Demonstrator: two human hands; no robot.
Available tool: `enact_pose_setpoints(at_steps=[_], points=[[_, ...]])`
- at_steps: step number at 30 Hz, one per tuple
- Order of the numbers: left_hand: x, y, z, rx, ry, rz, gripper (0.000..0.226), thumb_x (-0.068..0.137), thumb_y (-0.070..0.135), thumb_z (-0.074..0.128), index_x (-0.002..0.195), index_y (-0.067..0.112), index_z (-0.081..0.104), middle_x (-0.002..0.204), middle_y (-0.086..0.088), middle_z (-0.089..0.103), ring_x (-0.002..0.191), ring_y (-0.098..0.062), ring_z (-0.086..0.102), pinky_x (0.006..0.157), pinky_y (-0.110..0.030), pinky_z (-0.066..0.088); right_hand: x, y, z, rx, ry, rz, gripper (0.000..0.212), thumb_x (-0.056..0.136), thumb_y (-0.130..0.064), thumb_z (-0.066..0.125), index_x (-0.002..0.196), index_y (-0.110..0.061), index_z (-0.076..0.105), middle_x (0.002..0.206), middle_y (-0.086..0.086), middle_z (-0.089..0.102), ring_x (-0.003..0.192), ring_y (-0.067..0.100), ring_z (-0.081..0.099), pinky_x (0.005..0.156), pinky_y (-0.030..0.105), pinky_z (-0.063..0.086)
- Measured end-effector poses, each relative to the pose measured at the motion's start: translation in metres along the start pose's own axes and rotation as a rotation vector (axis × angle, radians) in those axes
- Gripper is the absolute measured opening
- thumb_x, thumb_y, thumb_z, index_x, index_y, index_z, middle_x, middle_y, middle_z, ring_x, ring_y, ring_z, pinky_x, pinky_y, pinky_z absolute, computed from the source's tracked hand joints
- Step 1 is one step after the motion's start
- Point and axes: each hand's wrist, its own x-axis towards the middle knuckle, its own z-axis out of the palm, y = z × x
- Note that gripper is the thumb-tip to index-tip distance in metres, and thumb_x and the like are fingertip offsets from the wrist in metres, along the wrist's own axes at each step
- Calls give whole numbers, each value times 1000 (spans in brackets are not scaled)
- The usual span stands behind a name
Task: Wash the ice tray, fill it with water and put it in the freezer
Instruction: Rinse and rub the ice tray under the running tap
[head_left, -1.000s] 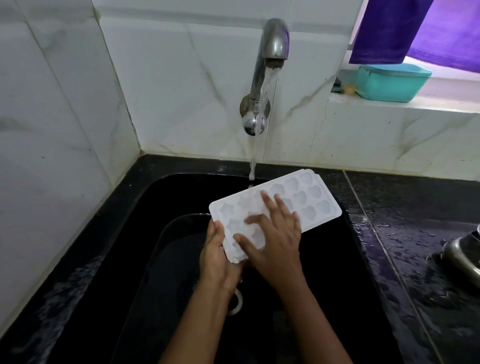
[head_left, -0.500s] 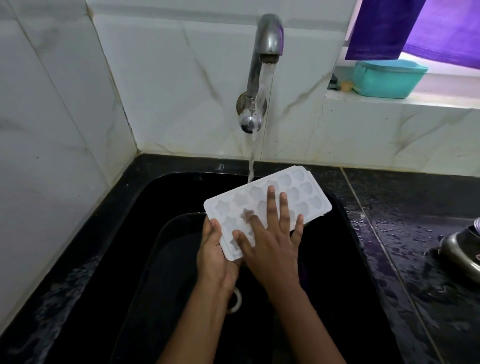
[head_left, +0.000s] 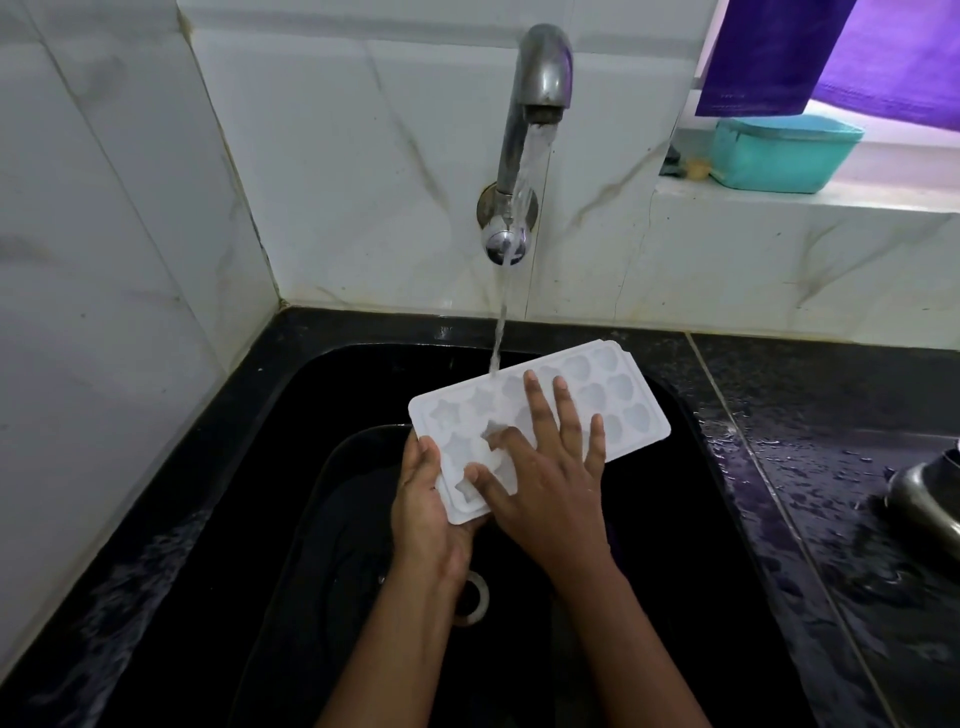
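A white ice tray with star and heart shaped cells is held over the black sink, tilted, under the running tap. The water stream lands on the tray's far edge near its middle. My left hand grips the tray's near left end, thumb on top. My right hand lies flat on the tray with fingers spread, its forefinger bent into a cell.
White marble tiles rise behind and to the left of the sink. A wet black counter extends right, with a steel vessel at its edge. A teal box sits on the window ledge under purple cloth.
The tray has shifted so the stream now hits its far edge. My right hand's fingers have spread and slid across the cells; my left hand keeps its grip.
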Motion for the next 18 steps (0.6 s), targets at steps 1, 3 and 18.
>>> enact_pose_setpoints(at_steps=[1, 3, 18], points=[[-1, 0, 1, 9, -5, -7, 36, 103, 26, 36, 131, 16, 56, 117, -15, 69, 98, -30, 70, 71, -43, 60, -1, 1, -1, -10, 8, 21, 34, 82, -59, 48, 99, -34, 64, 157, 5, 24, 147, 25, 11, 114, 52, 1], [-1, -1, 2, 18, 3, -11, 35, 103, 26, 36, 129, 16, 57, 113, -13, 71, 93, -28, 72, 66, -40, 60, -3, -2, -1, -50, 14, 44, 36, 83, -58, 47, 102, -32, 64, 158, 8, 20, 147, 26, 10, 114, 55, 2], [1, 0, 2, -28, 48, -7, 32, 103, 22, 38, 126, 16, 58, 107, -13, 73, 76, -22, 73, 51, -28, 55, -4, -10, 5, -86, 3, -25, 44, 88, -51, 39, 109, -23, 65, 157, 10, 22, 146, 26, 12, 110, 57, 11]])
